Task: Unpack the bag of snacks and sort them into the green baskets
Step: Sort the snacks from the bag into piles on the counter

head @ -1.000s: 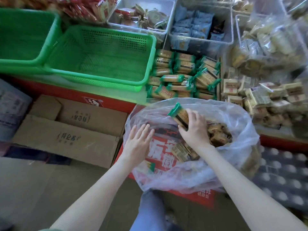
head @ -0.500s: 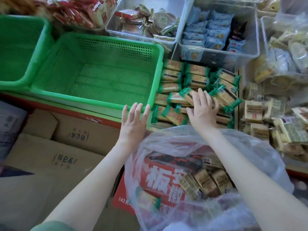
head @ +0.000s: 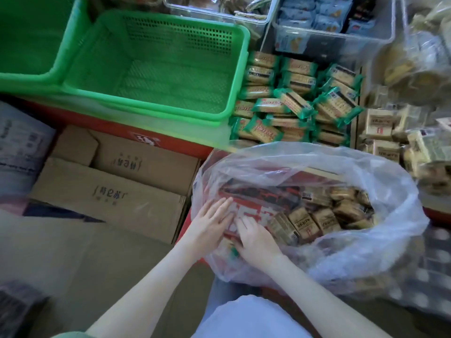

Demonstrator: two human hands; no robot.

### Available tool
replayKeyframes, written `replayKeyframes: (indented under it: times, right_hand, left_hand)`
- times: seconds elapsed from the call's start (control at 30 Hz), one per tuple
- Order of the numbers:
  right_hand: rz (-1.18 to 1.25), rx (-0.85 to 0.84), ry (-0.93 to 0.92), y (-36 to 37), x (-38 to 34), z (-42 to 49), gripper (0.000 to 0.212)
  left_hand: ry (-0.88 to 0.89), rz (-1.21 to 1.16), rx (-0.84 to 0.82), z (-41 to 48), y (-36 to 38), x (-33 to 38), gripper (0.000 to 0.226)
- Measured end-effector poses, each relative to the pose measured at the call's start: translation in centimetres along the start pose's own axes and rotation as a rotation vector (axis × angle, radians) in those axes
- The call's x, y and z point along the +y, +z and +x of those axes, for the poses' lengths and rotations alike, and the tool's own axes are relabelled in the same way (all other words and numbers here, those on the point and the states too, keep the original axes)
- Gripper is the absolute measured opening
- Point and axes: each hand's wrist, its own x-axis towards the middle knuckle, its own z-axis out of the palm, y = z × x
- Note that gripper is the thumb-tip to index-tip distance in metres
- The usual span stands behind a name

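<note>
Bare hands [head: 207,226], bare forearms, green sleeve edge [head: 70,334], pale trousers [head: 244,318]

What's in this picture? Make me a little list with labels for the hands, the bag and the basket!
Left hand: fingers straight, resting on the plastic bag
Right hand: beside the left at the bag's mouth; grip unclear
In bag: brown snack packets
Green basket: no snacks inside
Right of basket: pile of green-wrapped snacks

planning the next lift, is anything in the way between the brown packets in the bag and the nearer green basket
Nothing visible does. The bag gapes open above the brown packets, and the green basket up-left holds nothing inside. A packet only has to pass over the basket's near rim.
</note>
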Motion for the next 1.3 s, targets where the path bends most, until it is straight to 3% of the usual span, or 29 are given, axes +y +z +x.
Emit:
replayKeyframes:
  times: [0.17, 0.27, 0.4, 0.57, 0.67, 0.9, 1.1, 1.3]
  right_hand:
    - [-0.071, -0.113, 0.049, 2.6, -2.8, -1.6, 0.06]
    - [-0.047, -0.117, 0.132, 4.0, -3.5, -1.6, 0.064]
    - [-0.088, -0.155, 0.155, 4.6, -3.9, -1.4, 0.074]
    - [-0.056, -0.05, 0.184, 5.1, -4.2, -1.7, 0.058]
    - [0.014, 0.041, 0.2, 3.7, -3.6, -1.7, 0.058]
    - [0.384, 0.101, 0.192, -2.7, -0.2, -0.7, 0.019]
    - [0.403, 0.502, 0.159, -12.3, 3.4, 2.1, 0.019]
    - [0.423, 0.873, 0.417, -20.5, 9.6, 9.1, 0.017]
  left_hand:
    - [-0.145, 0.065, -0.173, -7.2, 1.9, 2.3, 0.066]
    - [-0.18, 0.089, -0.163, -8.9, 2.0, 2.8, 0.071]
    - [-0.176, 0.11, -0.091, -9.4, 2.0, 3.2, 0.054]
    - [-0.145, 0.124, -0.111, -9.9, 2.0, 2.5, 0.032]
    - [-0.119, 0.1, 0.008, -9.1, 1.2, 2.1, 0.009]
    - [-0.087, -0.001, 0.254, -3.0, -1.9, 0.1, 0.022]
    - [-0.076, 0.002, 0.382, 7.0, -5.5, -2.7, 0.04]
    - [-0.19, 0.131, 0.394, 16.1, -6.4, -6.8, 0.05]
